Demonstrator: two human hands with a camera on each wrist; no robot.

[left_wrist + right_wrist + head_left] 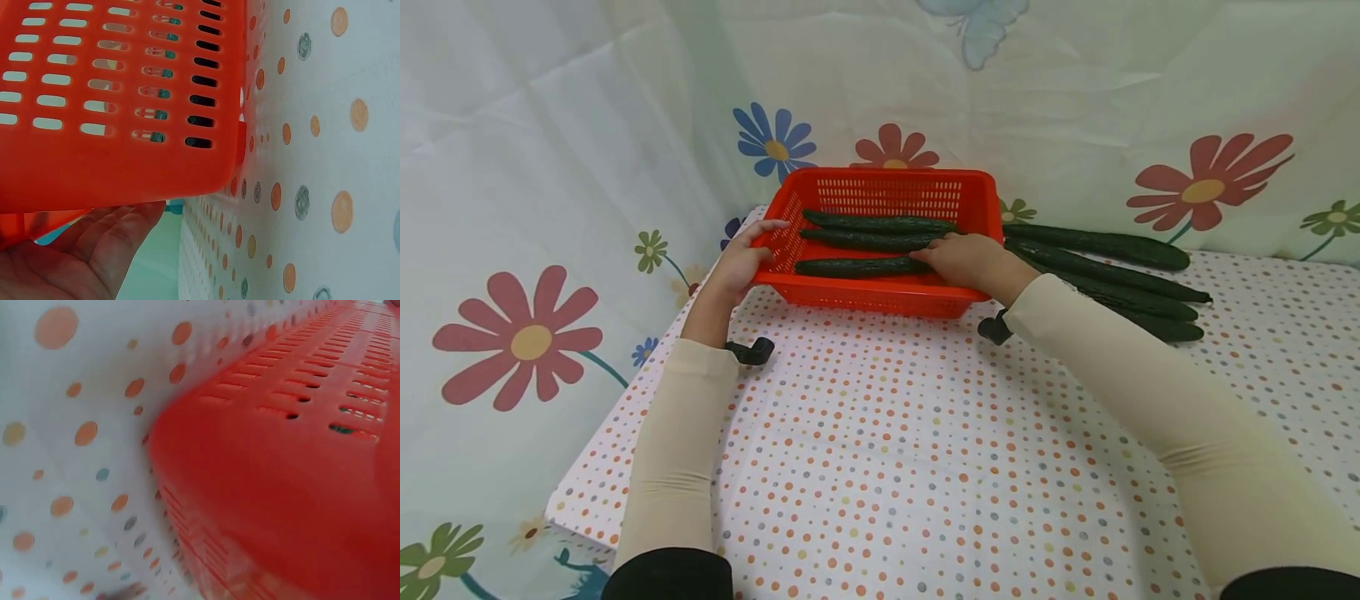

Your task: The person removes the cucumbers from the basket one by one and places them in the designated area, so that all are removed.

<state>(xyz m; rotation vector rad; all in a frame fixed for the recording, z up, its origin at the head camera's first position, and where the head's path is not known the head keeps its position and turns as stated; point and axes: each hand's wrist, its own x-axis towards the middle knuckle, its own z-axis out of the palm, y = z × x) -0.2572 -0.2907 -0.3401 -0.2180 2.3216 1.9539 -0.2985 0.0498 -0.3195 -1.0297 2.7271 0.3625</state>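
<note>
A red plastic basket [880, 292] with slotted walls stands at the back of the table. Inside it lie three dark green cucumbers, side by side and lengthwise, the nearest being the front cucumber [853, 267]. At the basket's left end, my left hand [741, 265] holds the rim; the left wrist view has its palm and fingers [109, 244] against the rim. My right hand [966, 260] reaches in over the right front corner and grips the front cucumber's right end, which it covers. The right wrist view shows the basket's outer wall [250, 462] but not the fingers.
Several more cucumbers [1112, 271] lie fanned on the table to the right of the basket, partly behind my right forearm. A dotted cloth [887, 450] covers the table. A flower-printed curtain [1075, 108] hangs close behind the basket and along the left side.
</note>
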